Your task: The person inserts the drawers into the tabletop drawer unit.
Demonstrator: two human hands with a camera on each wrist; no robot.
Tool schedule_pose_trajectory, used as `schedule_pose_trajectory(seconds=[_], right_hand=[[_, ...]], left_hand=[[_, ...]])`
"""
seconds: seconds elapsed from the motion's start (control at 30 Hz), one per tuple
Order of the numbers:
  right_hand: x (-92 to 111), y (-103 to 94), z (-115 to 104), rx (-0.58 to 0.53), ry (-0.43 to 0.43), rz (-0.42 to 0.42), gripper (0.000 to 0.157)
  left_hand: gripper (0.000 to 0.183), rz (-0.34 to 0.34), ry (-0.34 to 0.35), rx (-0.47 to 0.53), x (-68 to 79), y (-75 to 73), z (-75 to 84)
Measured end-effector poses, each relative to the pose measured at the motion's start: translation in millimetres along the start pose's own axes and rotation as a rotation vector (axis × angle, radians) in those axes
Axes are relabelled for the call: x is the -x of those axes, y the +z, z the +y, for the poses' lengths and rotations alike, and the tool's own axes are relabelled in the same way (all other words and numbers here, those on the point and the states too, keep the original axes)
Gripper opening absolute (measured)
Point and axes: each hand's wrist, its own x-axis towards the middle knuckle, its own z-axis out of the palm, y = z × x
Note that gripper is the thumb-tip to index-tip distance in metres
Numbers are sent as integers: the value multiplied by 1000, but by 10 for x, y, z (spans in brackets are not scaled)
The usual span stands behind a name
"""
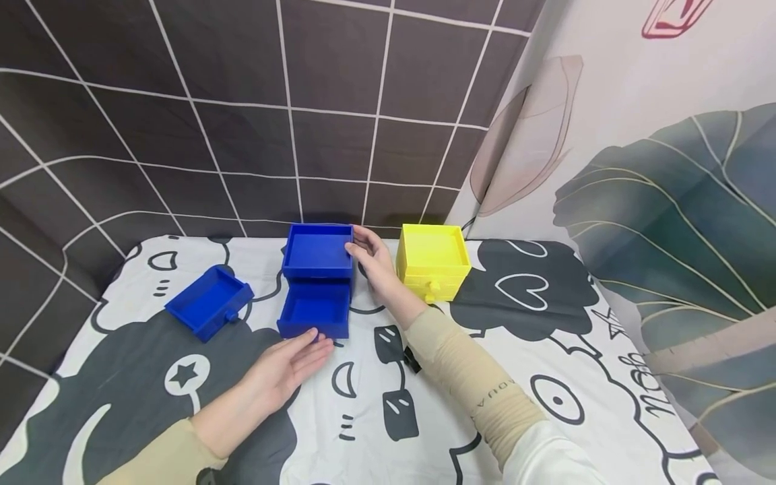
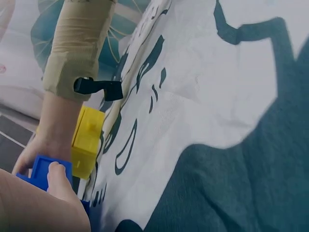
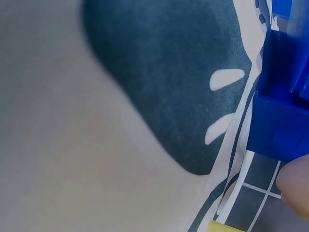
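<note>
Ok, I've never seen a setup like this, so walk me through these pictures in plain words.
There is no machine here, just a person working with two bare hands. The widest picture is taken from the person's head, looking forward and down. The other two are taken from the left wrist and the right wrist, so they look close and tilted.

On a white cloth with dark cartoon prints stands a boxy blue plastic cabinet with a blue plastic drawer sticking out at its front. A boxy yellow plastic cabinet stands to its right, and a loose blue plastic drawer lies to its left.

The right hand holds the blue cabinet by its right side. The left hand touches the front of the drawer that sticks out.
</note>
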Motion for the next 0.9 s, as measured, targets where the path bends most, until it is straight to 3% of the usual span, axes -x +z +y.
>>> schedule_pose_trajectory(seconds=[0.17,0.9], right_hand=[[-2,9,-6,-9,3,-9,49],[19,16,-19,0,19,6,49]], left_hand=[[29,5,23,25,-18,39,16],[41,10,70,-55,-4,97,77]])
